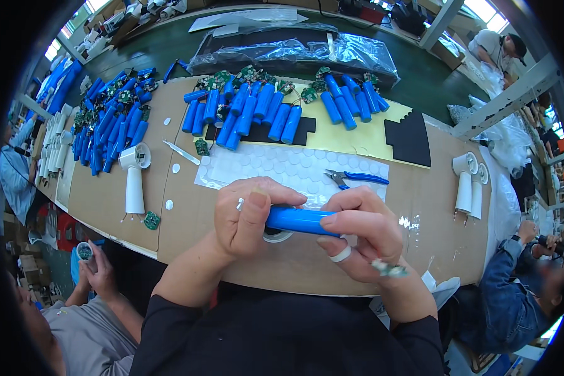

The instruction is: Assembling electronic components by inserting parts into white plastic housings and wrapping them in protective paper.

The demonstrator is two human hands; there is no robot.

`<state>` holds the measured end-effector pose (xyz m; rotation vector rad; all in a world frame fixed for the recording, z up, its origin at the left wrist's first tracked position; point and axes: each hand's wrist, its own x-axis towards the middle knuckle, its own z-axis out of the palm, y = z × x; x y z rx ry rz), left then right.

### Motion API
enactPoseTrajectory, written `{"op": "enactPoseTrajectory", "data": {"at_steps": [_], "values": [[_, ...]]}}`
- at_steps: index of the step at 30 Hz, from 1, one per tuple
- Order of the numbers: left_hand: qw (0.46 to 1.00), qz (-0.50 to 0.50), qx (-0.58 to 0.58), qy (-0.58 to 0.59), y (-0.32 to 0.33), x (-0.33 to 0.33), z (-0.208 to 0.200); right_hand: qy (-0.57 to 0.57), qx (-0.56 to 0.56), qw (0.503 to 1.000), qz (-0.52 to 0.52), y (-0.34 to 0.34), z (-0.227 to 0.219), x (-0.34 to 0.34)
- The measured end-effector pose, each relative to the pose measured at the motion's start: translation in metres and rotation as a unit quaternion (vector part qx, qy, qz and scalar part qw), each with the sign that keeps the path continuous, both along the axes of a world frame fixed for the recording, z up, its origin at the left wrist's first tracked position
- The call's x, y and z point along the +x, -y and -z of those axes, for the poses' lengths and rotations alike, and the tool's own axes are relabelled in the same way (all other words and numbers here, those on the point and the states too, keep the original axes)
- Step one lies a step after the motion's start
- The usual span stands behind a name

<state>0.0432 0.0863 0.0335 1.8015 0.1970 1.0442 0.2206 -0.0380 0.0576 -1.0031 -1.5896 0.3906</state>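
Observation:
A blue cylindrical battery (301, 220) lies level between my hands, above the near part of the table. My left hand (241, 216) closes on its left end, and a small white connector (240, 204) pokes out by the fingers. At the other end, the fingers and thumb of my right hand (370, 229) pinch the battery. White tape or a band wraps the right thumb. A green circuit board (388, 269) hangs beside the right wrist, slightly blurred. Beneath the battery, a round white and dark part (278, 237) is mostly hidden.
Ahead lie a sheet of round white stickers (257, 166), blue-handled cutters (357, 177) and white tweezers (182, 152). Blue batteries with boards pile up at far left (113, 122) and far middle (247, 106). White handheld housings stand left (134, 182) and right (464, 185). People sit on both sides.

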Motion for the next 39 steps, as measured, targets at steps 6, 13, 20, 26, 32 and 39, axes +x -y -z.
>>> {"op": "enactPoseTrajectory", "data": {"at_steps": [6,13,20,26,32,39], "values": [[1.0,-0.001,0.014,-0.008,0.002,0.003,-0.001,0.05,0.01,0.999,-0.017,0.005,0.001,-0.002],[1.0,0.002,0.031,-0.003,0.003,0.002,-0.001,0.131,0.06,0.989,0.01,-0.002,-0.005,-0.008],[0.999,0.004,0.036,-0.021,0.003,0.001,-0.002,0.148,0.035,0.988,-0.001,-0.002,-0.007,-0.008],[0.999,-0.003,0.05,-0.008,0.006,0.004,-0.001,0.123,0.051,0.991,0.016,0.0,-0.003,-0.014],[0.998,0.0,0.068,-0.003,0.007,0.003,0.0,0.107,0.095,0.987,0.068,-0.002,0.002,-0.023],[0.994,-0.025,0.102,0.005,0.009,0.005,0.003,0.137,0.079,0.981,0.113,0.001,0.003,-0.028]]}}
